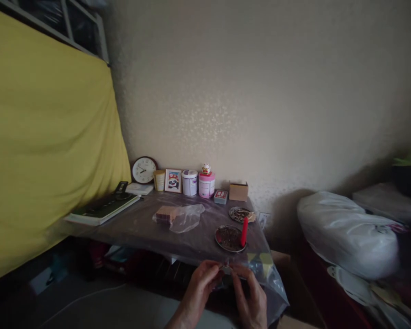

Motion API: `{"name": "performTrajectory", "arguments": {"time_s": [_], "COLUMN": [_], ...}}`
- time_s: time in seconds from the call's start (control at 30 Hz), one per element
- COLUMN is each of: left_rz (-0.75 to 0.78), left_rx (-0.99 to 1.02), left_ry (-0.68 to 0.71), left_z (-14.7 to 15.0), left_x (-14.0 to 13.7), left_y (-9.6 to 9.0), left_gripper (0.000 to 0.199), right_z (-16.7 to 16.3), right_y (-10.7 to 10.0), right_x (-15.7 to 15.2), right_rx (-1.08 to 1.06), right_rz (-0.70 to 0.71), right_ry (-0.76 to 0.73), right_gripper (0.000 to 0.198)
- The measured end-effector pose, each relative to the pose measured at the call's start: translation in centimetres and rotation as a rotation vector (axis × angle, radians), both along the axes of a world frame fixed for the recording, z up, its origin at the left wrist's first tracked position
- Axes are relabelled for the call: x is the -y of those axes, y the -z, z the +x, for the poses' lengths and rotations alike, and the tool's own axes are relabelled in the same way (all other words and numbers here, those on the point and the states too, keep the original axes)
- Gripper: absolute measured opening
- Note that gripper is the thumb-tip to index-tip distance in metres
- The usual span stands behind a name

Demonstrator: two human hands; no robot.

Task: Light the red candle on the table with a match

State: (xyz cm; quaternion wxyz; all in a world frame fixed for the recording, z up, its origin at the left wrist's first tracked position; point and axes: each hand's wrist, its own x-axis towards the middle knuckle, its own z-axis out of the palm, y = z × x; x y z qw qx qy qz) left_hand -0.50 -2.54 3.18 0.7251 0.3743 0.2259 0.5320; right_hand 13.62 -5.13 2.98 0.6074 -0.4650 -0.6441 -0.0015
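Observation:
My left hand (202,284) and my right hand (249,291) meet at the table's front edge. Their thumbs and fingertips pinch a small, shiny, pale piece (227,269) between them, too small and dim to name. Just beyond them, a round metal plate (220,246) with dark bits on it lies on the table. A red candle (244,233) stands upright at the plate's right side. Behind it is a second round plate (231,214), bearing dark bits and thin pale sticks.
The table (140,224) has a clear plastic cover. On it are a stack of small boxes (166,214) with a plastic bag (191,218), a large book (104,210), a clock (144,170) and tins (190,183). White bags (345,233) lie at right; a yellow curtain (48,137) hangs left.

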Motion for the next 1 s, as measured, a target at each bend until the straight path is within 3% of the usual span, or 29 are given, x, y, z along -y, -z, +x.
{"name": "performTrajectory", "arguments": {"time_s": [0.6, 1.0], "left_rz": [0.012, -0.058], "left_rx": [-0.024, -0.021], "left_ry": [-0.017, -0.039], "left_z": [-0.3, -0.4], "left_x": [0.2, 0.4], "left_y": [0.0, -0.2], "left_gripper": [0.021, 0.02], "right_z": [-0.1, -0.1], "right_y": [0.7, 0.7], "right_x": [0.1, 0.0], "right_rx": [0.068, 0.074], "right_rz": [0.004, -0.006], "right_ry": [-0.033, 0.017], "right_gripper": [0.013, 0.014]}}
